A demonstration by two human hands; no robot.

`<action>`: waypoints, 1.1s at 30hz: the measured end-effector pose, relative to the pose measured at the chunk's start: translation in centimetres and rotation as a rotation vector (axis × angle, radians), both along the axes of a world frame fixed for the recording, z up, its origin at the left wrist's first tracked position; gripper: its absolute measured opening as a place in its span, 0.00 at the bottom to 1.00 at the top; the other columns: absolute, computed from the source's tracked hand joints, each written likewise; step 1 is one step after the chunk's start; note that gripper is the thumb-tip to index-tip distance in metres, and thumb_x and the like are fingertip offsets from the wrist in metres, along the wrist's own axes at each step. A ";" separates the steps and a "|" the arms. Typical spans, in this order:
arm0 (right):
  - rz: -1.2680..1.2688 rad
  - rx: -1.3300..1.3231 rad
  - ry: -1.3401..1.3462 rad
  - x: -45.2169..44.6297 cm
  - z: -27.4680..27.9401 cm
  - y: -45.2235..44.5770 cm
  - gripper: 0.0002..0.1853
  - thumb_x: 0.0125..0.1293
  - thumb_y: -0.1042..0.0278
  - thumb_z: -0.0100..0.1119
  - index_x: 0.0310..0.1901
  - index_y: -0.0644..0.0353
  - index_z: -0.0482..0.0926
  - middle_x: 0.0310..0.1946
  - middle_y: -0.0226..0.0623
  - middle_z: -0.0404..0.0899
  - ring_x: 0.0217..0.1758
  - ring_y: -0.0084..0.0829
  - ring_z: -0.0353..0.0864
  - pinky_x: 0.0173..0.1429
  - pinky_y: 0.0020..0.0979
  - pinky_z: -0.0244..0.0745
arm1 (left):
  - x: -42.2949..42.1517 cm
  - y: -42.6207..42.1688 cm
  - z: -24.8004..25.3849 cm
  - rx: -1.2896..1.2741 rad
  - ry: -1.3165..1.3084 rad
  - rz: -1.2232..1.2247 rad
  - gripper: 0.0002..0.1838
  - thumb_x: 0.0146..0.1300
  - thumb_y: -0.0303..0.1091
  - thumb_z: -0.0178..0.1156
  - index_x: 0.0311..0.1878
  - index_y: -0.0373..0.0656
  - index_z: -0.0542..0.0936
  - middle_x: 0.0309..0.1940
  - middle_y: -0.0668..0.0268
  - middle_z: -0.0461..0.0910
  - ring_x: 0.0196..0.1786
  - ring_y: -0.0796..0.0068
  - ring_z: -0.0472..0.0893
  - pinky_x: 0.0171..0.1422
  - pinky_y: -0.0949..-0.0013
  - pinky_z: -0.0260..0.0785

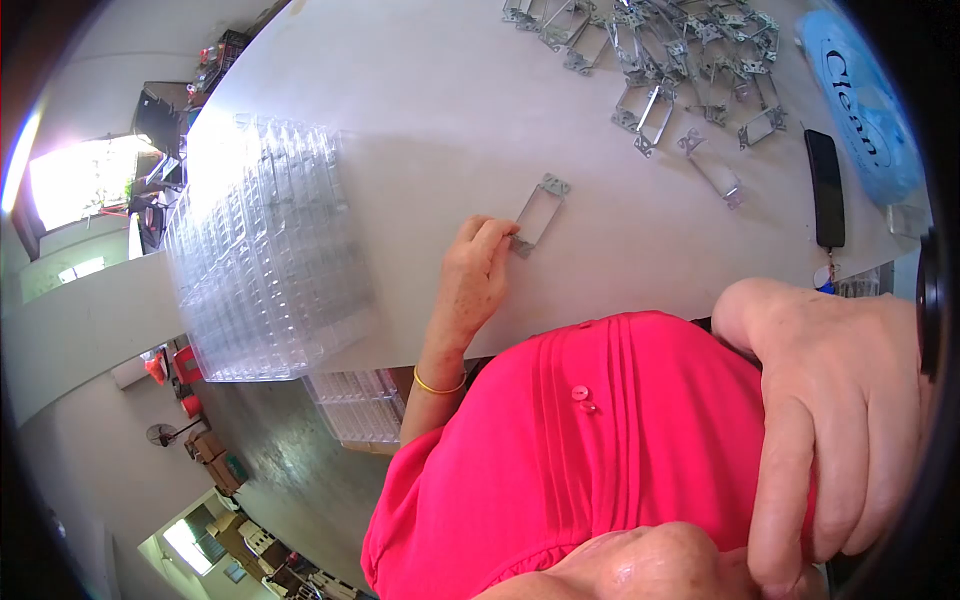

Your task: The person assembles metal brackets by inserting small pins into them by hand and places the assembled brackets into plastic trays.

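Note:
My left hand point(478, 272) rests at the table's near side, thumb and fingers pinching the lower end of a thin rectangular metal bracket point(541, 212). The bracket has an open frame with small plates at both ends. My right hand point(840, 410) is raised close to the camera at the right, near my neck and chin. Its fingers point downward, slightly bent and apart, and nothing shows in them. A single similar bracket point(712, 170) lies on the table to the right of the held one. Beyond it is a heap of metal brackets point(690, 45).
Clear plastic trays point(270, 250) are stacked at the table's left. On the right lie a black phone point(825, 190) and a blue plastic pack point(860, 105). More trays point(358, 405) stand below the white table's point(430, 90) edge. A fan point(165, 434) and boxes are further back.

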State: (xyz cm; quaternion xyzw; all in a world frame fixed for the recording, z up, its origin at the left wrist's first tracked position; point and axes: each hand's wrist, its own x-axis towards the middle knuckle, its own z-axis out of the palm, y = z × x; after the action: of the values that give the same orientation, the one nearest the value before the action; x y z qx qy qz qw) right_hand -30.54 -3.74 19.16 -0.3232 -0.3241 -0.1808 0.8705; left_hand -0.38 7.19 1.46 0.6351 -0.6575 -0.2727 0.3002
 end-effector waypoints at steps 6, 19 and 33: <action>-0.069 -0.038 -0.121 0.0 -0.8 0.3 0.18 0.70 0.86 0.36 0.29 0.80 0.79 0.32 0.65 0.80 0.36 0.58 0.83 0.59 0.63 0.80 | 0.1 0.0 -0.1 -0.009 -0.005 -0.023 0.09 0.70 0.19 0.54 0.48 0.36 0.82 0.42 0.55 0.81 0.42 0.58 0.82 0.46 0.64 0.73; 0.044 -0.054 -0.087 -1.5 -0.7 0.1 0.17 0.69 0.86 0.37 0.29 0.80 0.79 0.31 0.67 0.78 0.34 0.57 0.81 0.58 0.64 0.80 | 0.3 0.1 -0.1 -0.003 -0.035 -0.026 0.13 0.68 0.16 0.50 0.49 0.37 0.81 0.44 0.54 0.80 0.44 0.56 0.82 0.49 0.63 0.74; -0.008 -0.021 -0.121 -0.1 -1.1 0.2 0.15 0.67 0.88 0.40 0.28 0.79 0.79 0.31 0.63 0.80 0.35 0.52 0.83 0.55 0.61 0.83 | 0.3 0.1 0.2 0.013 -0.026 -0.028 0.18 0.63 0.13 0.48 0.50 0.36 0.81 0.46 0.53 0.80 0.46 0.56 0.82 0.52 0.62 0.74</action>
State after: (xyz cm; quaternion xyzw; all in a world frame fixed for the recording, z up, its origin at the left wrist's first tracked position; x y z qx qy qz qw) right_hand -30.66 -3.58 18.11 -0.3219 -0.3767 -0.1999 0.8453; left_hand -0.06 7.29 1.62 0.6314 -0.6682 -0.2728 0.2835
